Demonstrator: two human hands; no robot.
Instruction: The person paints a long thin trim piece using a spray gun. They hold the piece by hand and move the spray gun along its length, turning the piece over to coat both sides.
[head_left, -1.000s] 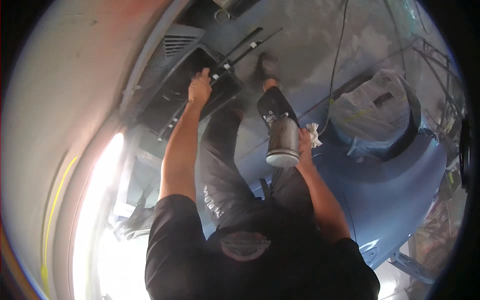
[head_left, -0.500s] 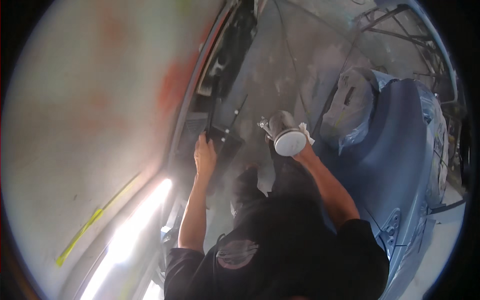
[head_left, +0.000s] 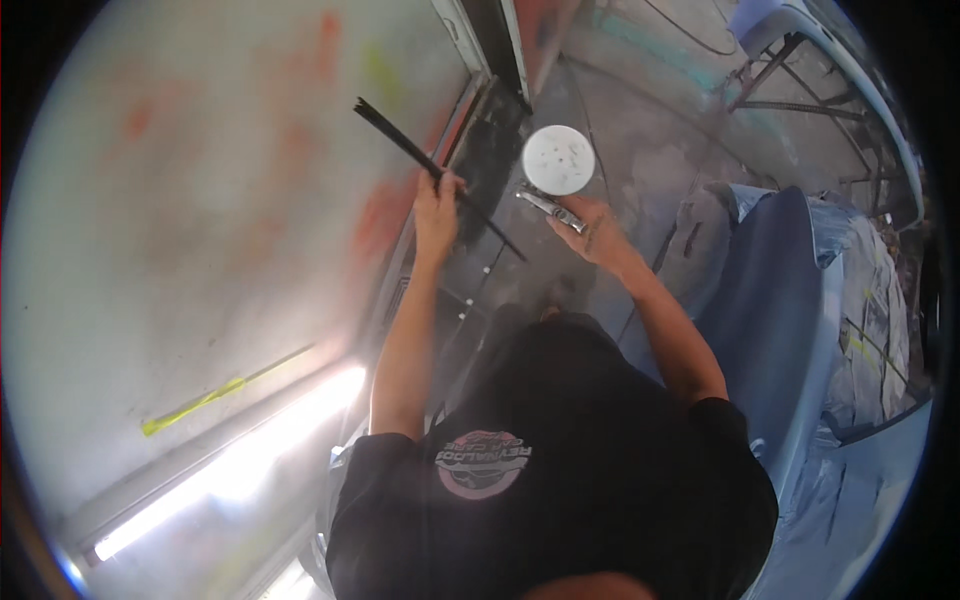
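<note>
Strip (head_left: 430,168) in black, long and thin, runs on a diagonal from the upper centre-left of the frame down toward the centre. The left hand (head_left: 437,205) is closed around it near its middle. The right hand (head_left: 590,232), just right of centre, is wrapped on the metal grip of a spray gun (head_left: 553,205), whose round white cup (head_left: 558,160) sits above the knuckles.

To do this well, I judge the strip should be held firm and away from the body, with the gun nozzle kept square to it and even passes along its length.

1 yellow tape mark (head_left: 200,403) lies slanted at the lower left on the pale wall. Blue car panels (head_left: 790,300) fill the right side. No package or sign shows clearly.
</note>
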